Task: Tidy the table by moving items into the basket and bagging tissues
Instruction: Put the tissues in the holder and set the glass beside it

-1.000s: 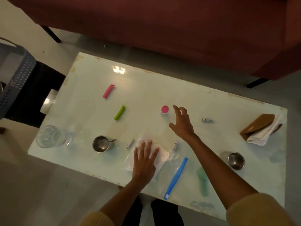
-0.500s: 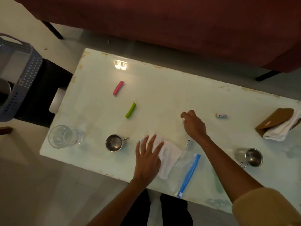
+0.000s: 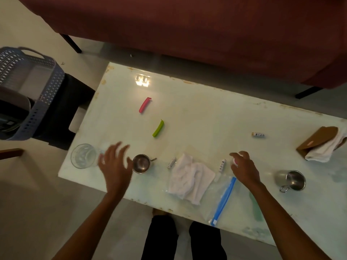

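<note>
The dark red sofa [image 3: 187, 30] fills the far side, and in front of it stands the white table [image 3: 206, 113]. The grey basket [image 3: 50, 87] is to your left, off the table and well apart from the things on it (something dark lies inside, but it is not clear what).

Near your edge of the table lies the crumpled white tissue [image 3: 189, 177]. Its right corner rests on the clear zip bag [image 3: 216, 192], which lies flat with its blue strip turned to the right.

Your left hand [image 3: 115, 166] hovers between the drinking glass [image 3: 82, 156] and the small steel cup [image 3: 141, 163]. Its fingers are spread wide and it holds nothing; it is blurred.

Your right hand [image 3: 244, 169] is just right of the tissue, and its fingers are curled round a small pink thing [image 3: 235, 161].

Further right stands a steel mug [image 3: 293, 180], and at the far right lies a brown pouch [image 3: 317, 141] with a white cloth [image 3: 326, 149] across it.

Toward the middle lie a pink clip [image 3: 145, 105] and a green clip [image 3: 158, 128], apart from each other.

Three small white tubes lie flat: one [image 3: 171, 162] touches the left side of the tissue, one [image 3: 222, 165] is just beside your right hand, and one [image 3: 258, 135] lies alone further back.
</note>
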Tool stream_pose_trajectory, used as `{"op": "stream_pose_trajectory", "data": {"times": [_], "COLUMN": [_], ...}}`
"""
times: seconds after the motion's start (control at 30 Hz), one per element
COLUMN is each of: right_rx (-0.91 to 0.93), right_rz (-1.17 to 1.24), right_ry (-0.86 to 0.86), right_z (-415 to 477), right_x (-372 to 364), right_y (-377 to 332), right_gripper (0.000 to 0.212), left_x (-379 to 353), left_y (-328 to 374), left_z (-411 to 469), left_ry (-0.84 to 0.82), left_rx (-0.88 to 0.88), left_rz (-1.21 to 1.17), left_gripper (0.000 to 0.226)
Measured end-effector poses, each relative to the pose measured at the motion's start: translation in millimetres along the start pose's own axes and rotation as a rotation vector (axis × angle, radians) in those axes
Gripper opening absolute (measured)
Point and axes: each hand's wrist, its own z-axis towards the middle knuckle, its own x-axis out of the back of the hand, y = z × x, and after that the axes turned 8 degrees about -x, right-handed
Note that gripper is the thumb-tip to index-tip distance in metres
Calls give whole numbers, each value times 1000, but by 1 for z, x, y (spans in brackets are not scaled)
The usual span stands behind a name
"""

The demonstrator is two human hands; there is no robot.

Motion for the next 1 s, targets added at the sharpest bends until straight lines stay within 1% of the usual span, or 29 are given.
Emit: {"op": "stream_pose_trajectory", "data": {"times": [0.07,0.1,0.17,0.23,0.3,0.4,0.53,0.63,0.7,0.87,1.0], "right_rx": [-11,-17,-31,-41,-47,-41,-26,-4,6,20,9], "right_rz": [-22,-33,-25,-9,0,46,77,103,168,421,510], "right_ry": [38,79,168,233,260,271,262,255,238,245,287], "right_z": [0,0,-1,-3,-4,-5,-8,-9,-10,-10,-7], "right_x": [6,9,14,15,15,15,15,21,28,44,61], "right_y": [-1,-3,-6,-8,-9,-11,-13,-10,-6,8,19], "right_gripper": [52,55,53,46,43,40,37,36,36,31,30], "left_x": [13,19,25,26,25,27,30,37,45,58,46], "left_y": [-22,-32,-52,-69,-80,-88,-88,-73,-57,9,80], "left_z": [10,15,25,31,36,46,50,52,61,94,129], "left_ry": [63,56,-40,-154,-209,-209,-182,-191,-191,-239,-304], "left_rx": [195,289,465,585,657,729,716,632,554,290,155], "left_rz": [43,60,51,1,-76,-219,-267,-220,-205,-186,-218], "left_gripper": [49,57,77,95,99,92,83,85,88,93,92]}}
